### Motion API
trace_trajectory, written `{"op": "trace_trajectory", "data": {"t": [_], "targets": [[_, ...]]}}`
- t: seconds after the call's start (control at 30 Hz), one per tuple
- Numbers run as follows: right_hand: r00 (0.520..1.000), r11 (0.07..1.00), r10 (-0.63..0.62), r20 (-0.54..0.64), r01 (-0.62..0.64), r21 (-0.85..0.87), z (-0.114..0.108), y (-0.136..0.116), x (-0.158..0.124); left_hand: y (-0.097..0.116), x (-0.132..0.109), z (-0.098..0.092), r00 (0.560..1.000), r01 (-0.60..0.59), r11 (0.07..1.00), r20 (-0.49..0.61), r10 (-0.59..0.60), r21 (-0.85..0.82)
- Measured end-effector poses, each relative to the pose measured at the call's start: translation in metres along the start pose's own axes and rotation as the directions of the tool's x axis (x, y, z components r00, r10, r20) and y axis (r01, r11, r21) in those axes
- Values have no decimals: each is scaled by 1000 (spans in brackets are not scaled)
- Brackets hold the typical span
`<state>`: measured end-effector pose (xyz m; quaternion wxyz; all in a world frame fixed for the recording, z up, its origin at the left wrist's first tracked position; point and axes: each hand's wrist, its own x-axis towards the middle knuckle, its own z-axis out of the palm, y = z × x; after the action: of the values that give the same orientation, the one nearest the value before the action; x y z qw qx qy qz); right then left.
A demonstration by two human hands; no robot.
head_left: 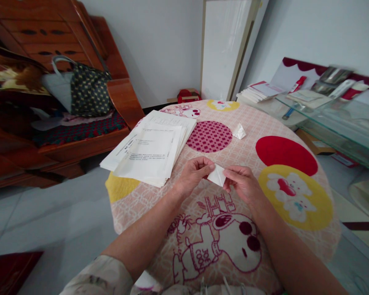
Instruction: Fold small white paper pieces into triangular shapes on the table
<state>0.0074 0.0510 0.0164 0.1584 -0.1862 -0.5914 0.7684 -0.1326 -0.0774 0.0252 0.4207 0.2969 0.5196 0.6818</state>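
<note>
Between my two hands is a small piece of folded white paper, held above the patterned tablecloth. My left hand pinches its upper left corner between thumb and fingers. On the opposite side, my right hand grips the right edge, thumb on top. A crease runs across the paper's face. Farther back on the cloth sits a small folded white paper shape, apart from both hands. To the left of my left hand lies a stack of printed sheets, loosely spread.
The round table's cloth has coloured circles and cartoon figures. At right stands a glass shelf with metal bowls and a pile of papers. A wooden bench with bags is at left. A white door stands behind.
</note>
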Motion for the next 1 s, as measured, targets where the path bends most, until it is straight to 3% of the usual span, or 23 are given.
{"op": "trace_trajectory", "data": {"t": [0.1, 0.27, 0.47, 1.0], "targets": [[1000, 1000, 24, 18, -24, 11, 2, -2, -2, 1, -1, -1, 1000, -13, 1000, 9, 12, 16], [996, 993, 71, 49, -75, 86, 3, -1, -1, 1, -1, -2, 991, -66, 998, 115, 66, -11], [999, 983, 24, 29, -28, 181, -2, 5, 3, -2, -1, 0, 980, -28, 998, 195, 38, -58], [962, 954, 85, 260, -154, 257, 5, 4, 4, -6, 2, 3, 985, -22, 996, 170, 37, -89]]}}
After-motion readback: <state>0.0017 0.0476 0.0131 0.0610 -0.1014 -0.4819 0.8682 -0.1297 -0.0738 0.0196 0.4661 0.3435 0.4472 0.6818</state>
